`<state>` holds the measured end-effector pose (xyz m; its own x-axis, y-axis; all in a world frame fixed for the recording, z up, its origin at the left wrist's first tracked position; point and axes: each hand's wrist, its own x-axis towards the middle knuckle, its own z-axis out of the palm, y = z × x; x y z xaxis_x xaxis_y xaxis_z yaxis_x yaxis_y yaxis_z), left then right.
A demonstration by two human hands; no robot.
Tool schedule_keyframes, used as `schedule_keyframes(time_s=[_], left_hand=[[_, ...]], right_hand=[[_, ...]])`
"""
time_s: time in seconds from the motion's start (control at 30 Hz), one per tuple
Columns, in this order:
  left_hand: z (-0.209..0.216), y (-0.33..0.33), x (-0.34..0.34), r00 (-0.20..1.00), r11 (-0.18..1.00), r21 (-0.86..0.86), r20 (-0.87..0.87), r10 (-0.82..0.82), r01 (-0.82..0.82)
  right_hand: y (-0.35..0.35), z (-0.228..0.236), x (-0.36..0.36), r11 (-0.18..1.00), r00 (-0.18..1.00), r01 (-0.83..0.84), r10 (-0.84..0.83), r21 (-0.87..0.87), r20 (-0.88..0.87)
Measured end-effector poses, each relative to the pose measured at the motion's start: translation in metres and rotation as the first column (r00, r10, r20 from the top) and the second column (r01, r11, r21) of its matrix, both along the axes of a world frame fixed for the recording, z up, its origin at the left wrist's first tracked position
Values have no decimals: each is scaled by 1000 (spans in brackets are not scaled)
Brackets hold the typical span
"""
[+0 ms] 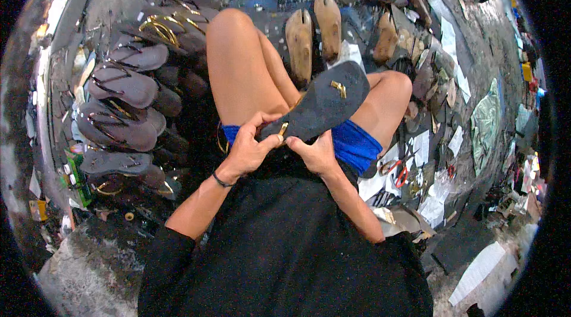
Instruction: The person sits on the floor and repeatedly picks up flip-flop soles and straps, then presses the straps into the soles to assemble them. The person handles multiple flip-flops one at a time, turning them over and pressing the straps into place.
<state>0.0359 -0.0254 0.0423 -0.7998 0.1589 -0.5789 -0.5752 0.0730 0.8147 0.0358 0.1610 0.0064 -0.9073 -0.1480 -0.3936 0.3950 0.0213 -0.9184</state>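
Note:
A dark grey sandal sole lies over my lap, tilted up toward the right, with its flat face toward me. Gold strap ends poke out of it: one tab near its far end and another close to my fingers. My left hand grips the near end, thumb beside the gold tab and fingers along the edge. My right hand holds the lower edge with its thumb on top; its other fingers are hidden beneath the sole. The strap on the sole's other side mostly cannot be seen.
Stacked sandals with dark and gold straps stand at my left. Wooden shoe lasts lie ahead, another last further right. Red-handled scissors rest among paper scraps on my right, near a crumpled green cloth.

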Motion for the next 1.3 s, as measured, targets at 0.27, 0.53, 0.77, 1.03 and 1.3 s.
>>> schedule_keyframes(time_s=[0.27, 0.53, 0.77, 1.03, 1.3], left_hand=[[-13, -7, 6, 987, 997, 14, -145, -74, 77], [45, -8, -60, 932, 798, 595, -335, 140, 94], [39, 53, -138, 889, 711, 583, 43, 457, -393], [9, -11, -170, 911, 630, 760, -134, 390, -158], [0, 33, -111, 900, 428, 877, -350, 261, 218]], right_hand=[[2, -8, -7, 995, 997, -73, 75, 71, -18], [28, 107, -45, 981, 982, -5, -31, -193, -186], [38, 97, -61, 985, 938, -25, 82, 169, -338], [98, 16, -102, 669, 959, 188, 32, 719, -280], [47, 93, -209, 761, 711, -331, 590, 558, -383]])
